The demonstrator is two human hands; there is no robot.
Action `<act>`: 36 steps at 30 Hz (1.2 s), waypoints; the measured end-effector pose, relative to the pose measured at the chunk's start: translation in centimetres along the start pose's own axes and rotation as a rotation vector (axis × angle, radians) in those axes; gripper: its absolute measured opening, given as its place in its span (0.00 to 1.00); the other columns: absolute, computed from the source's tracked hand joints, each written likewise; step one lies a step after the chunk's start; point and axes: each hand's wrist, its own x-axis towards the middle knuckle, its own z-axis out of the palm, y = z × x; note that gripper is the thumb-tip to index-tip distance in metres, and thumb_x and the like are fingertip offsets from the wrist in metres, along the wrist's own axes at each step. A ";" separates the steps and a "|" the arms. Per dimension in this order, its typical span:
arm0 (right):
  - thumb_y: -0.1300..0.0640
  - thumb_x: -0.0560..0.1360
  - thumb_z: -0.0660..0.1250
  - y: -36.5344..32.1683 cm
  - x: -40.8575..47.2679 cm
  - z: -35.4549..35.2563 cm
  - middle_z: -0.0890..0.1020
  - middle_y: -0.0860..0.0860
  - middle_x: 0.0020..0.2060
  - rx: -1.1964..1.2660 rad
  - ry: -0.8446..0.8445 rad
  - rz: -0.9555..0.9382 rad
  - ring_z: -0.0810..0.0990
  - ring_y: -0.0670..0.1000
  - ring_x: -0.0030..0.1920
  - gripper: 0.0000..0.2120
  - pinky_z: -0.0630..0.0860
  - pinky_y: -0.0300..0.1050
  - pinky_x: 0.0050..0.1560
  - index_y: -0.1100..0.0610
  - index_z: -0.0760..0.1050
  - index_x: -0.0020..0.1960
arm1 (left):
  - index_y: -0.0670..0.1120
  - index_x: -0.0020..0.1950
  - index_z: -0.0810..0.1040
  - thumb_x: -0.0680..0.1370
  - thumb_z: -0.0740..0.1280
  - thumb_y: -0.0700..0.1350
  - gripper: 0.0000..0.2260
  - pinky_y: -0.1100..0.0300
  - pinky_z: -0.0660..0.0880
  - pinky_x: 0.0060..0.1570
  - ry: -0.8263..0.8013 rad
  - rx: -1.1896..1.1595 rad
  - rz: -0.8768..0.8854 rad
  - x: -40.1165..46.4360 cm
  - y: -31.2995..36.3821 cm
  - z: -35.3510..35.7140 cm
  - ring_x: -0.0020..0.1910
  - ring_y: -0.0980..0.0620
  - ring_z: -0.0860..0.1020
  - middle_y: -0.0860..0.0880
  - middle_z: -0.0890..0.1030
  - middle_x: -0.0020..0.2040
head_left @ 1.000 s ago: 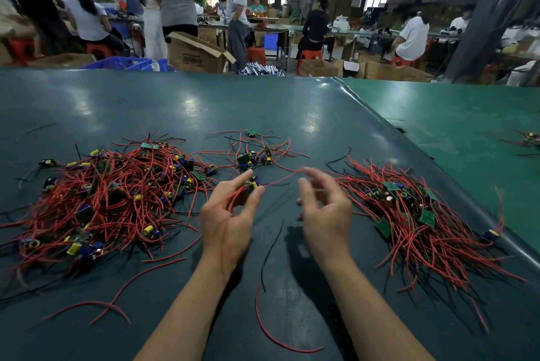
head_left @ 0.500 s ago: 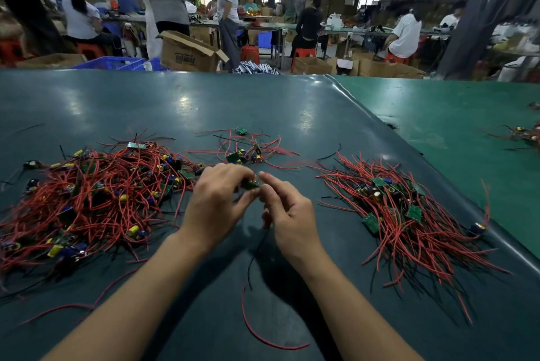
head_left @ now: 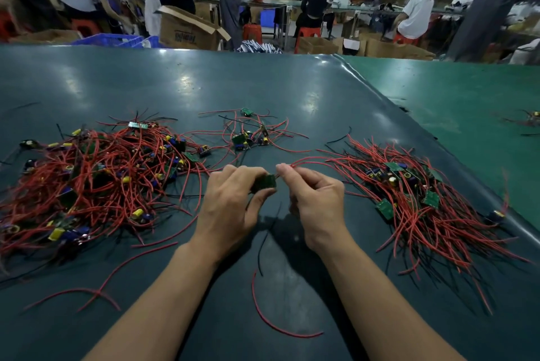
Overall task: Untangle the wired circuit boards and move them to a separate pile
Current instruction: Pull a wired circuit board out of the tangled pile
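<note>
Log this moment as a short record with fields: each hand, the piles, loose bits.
left hand: grip shut on a green board
right hand: pinching a red wire beside that board
left pile: big tangle of boards and red wires
middle cluster: few boards, apart
right pile: wires lying more in line
loose wire: red, between the forearms
table: dark green

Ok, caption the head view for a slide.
Left hand holds a small green circuit board while right hand pinches its red wire.
</note>
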 end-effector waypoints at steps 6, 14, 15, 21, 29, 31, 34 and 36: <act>0.59 0.78 0.68 -0.7 1.4 -1.3 0.68 0.46 0.21 0.227 0.207 0.085 0.59 0.44 0.21 0.11 0.58 0.35 0.21 0.61 0.80 0.38 | 0.41 0.53 0.81 0.78 0.62 0.54 0.18 0.48 0.70 0.47 -0.036 0.029 -0.019 0.2 0.0 -0.1 0.44 0.42 0.77 0.47 0.82 0.45; 0.55 0.81 0.64 -0.1 1.7 -2.4 0.67 0.50 0.25 -0.263 0.225 -0.087 0.62 0.52 0.28 0.14 0.61 0.44 0.29 0.59 0.81 0.39 | 0.42 0.53 0.82 0.77 0.63 0.56 0.19 0.46 0.73 0.46 -0.063 -0.004 -0.036 -0.2 -0.6 -0.2 0.44 0.43 0.77 0.48 0.83 0.45; 0.56 0.81 0.64 0.0 1.8 -2.5 0.69 0.50 0.28 -0.293 0.230 -0.097 0.64 0.52 0.30 0.12 0.62 0.45 0.31 0.60 0.81 0.43 | 0.42 0.53 0.82 0.77 0.63 0.56 0.19 0.47 0.72 0.47 -0.065 0.005 -0.040 -0.2 -0.6 -0.1 0.44 0.43 0.77 0.48 0.83 0.44; 0.55 0.83 0.60 -0.5 1.7 -2.4 0.70 0.47 0.26 -0.009 0.145 0.095 0.66 0.44 0.23 0.15 0.60 0.36 0.20 0.57 0.78 0.41 | 0.43 0.53 0.82 0.77 0.62 0.58 0.20 0.47 0.72 0.46 -0.077 0.024 -0.061 -0.3 -1.0 0.0 0.45 0.44 0.76 0.49 0.82 0.44; 0.53 0.81 0.64 -0.5 2.3 -3.2 0.69 0.46 0.22 0.075 0.248 0.157 0.63 0.43 0.20 0.17 0.58 0.35 0.19 0.59 0.78 0.35 | 0.45 0.53 0.82 0.77 0.62 0.58 0.19 0.49 0.72 0.45 -0.103 0.043 0.000 -0.4 -0.9 0.2 0.45 0.45 0.76 0.50 0.82 0.44; 0.54 0.80 0.65 -0.7 2.4 -3.5 0.72 0.45 0.23 0.062 0.263 0.126 0.64 0.43 0.20 0.15 0.60 0.35 0.19 0.57 0.80 0.37 | 0.44 0.53 0.82 0.77 0.62 0.58 0.19 0.48 0.73 0.46 -0.096 0.037 -0.012 -0.4 -1.0 0.2 0.45 0.45 0.76 0.50 0.82 0.44; 0.53 0.82 0.62 -0.7 2.5 -3.4 0.69 0.46 0.20 0.148 0.272 0.141 0.63 0.44 0.19 0.19 0.57 0.34 0.19 0.58 0.76 0.34 | 0.45 0.53 0.82 0.77 0.62 0.58 0.19 0.48 0.72 0.45 -0.088 0.037 -0.025 -0.3 -1.0 0.2 0.45 0.45 0.76 0.50 0.82 0.44; 0.52 0.82 0.61 -0.5 2.7 -3.1 0.64 0.46 0.18 0.179 0.298 0.174 0.61 0.45 0.17 0.21 0.56 0.33 0.20 0.58 0.70 0.32 | 0.45 0.53 0.82 0.77 0.62 0.58 0.18 0.48 0.72 0.45 -0.081 0.031 -0.019 -0.3 -1.0 0.2 0.45 0.45 0.76 0.51 0.82 0.44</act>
